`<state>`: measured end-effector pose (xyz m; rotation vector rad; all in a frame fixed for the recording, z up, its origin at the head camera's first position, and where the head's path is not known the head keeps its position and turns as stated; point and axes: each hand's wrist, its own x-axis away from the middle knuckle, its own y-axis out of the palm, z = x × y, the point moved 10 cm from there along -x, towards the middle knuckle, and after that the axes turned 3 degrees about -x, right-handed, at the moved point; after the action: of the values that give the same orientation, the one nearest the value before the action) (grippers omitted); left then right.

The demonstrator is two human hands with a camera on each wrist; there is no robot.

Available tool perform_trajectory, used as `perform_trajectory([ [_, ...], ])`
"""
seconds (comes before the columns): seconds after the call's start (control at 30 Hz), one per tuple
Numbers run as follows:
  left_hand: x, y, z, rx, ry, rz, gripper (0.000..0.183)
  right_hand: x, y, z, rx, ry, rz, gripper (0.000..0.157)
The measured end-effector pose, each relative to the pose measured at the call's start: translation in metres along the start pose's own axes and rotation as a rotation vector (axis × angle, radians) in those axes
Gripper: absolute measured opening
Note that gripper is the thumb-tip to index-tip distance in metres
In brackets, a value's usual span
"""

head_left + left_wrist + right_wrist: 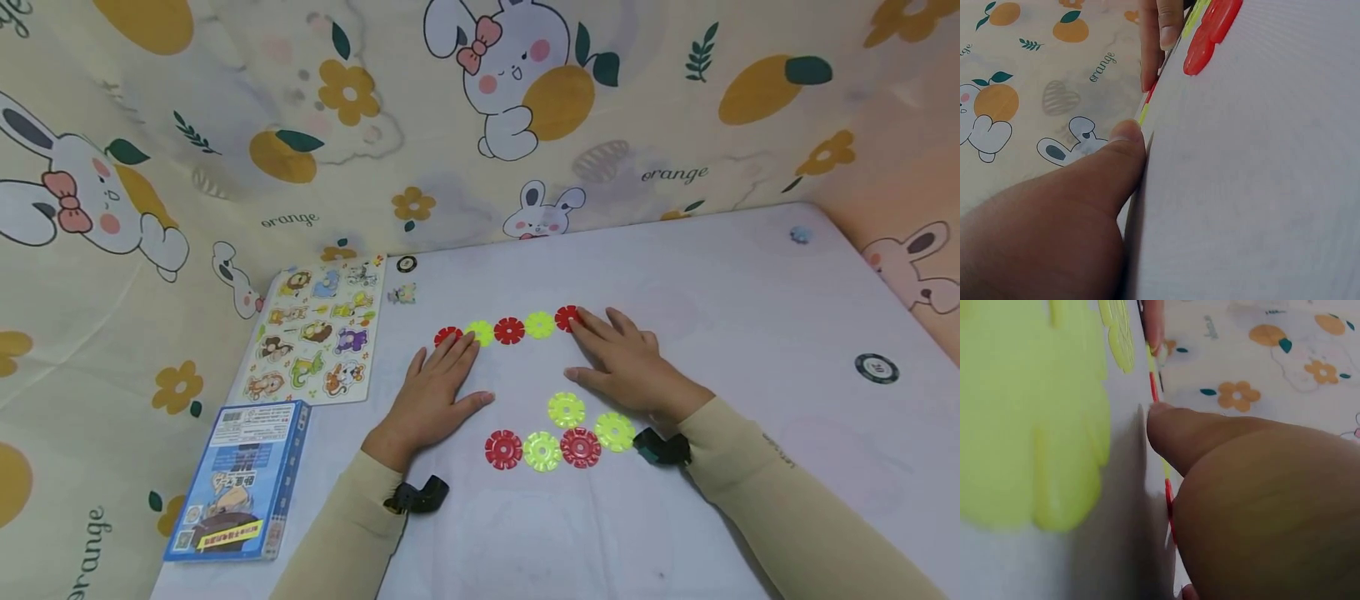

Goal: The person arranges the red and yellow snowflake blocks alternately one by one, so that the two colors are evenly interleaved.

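On the white table (720, 317), five thin notched discs form an upper row (503, 330), placed between the middle and the far edge. From left to right they go red, yellow-green, red, yellow-green, red. The left hand (431, 404) lies at the left end of this row; its fingers are straight, slightly apart, and cover part of the left-end red disc (446, 334) and reach the yellow-green one beside it. The right hand (626, 358) has its fingers extended, with fingertips touching the right-end red disc (566, 318). Both thumbs stand away from the fingers, and neither hand is clamped on anything.

Nearer to the person there is a lower group (497, 450) of five discs: two red and two yellow-green almost in line, and one yellow-green above them.

The head view alone shows the animal picture sheet (322, 333) at the far left corner, the blue box (236, 479) along the left edge, a small figure (405, 293) and a dark round chip (407, 264) by the far edge, another dark chip (862, 367) near the right edge, and a small bluish object (800, 235) close to the far right corner.

The wrist views look almost along the tabletop, so the row appears there only as thin coloured strips. In the right wrist view, one yellow-green disc (1016, 425) looms large and blurred near the camera.
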<state>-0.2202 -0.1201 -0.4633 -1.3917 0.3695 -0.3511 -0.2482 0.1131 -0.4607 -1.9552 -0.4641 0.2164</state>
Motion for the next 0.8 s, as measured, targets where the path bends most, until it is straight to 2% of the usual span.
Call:
perform_trajectory([
  [0.13, 0.0, 0.001, 0.0, -0.001, -0.001, 0.0, 0.084, 0.0, 0.0, -0.001, -0.007, -0.002, 0.013, 0.089],
  [0.2, 0.0, 0.001, 0.0, 0.0, -0.001, 0.003, 0.084, 0.001, -0.003, -0.001, -0.048, -0.003, 0.034, 0.085],
  [0.3, 0.0, 0.001, 0.001, 0.002, -0.001, 0.004, 0.084, 0.003, -0.009, -0.002, -0.155, -0.008, 0.063, 0.078],
  [0.43, 0.001, 0.001, 0.0, 0.002, 0.0, 0.005, 0.084, 0.005, -0.017, -0.005, -0.383, -0.034, 0.073, 0.068],
  [0.53, 0.001, 0.001, 0.0, 0.001, -0.001, 0.007, 0.084, 0.01, -0.019, -0.007, -0.561, -0.038, 0.042, 0.062],
  [0.63, 0.001, 0.001, 0.0, 0.0, -0.003, 0.007, 0.084, 0.018, -0.015, -0.01, -0.675, -0.049, -0.014, 0.056],
  [0.8, 0.001, 0.001, 0.0, 0.004, 0.002, 0.01, 0.084, 0.028, -0.001, -0.019, -0.679, -0.1, -0.138, 0.059],
])
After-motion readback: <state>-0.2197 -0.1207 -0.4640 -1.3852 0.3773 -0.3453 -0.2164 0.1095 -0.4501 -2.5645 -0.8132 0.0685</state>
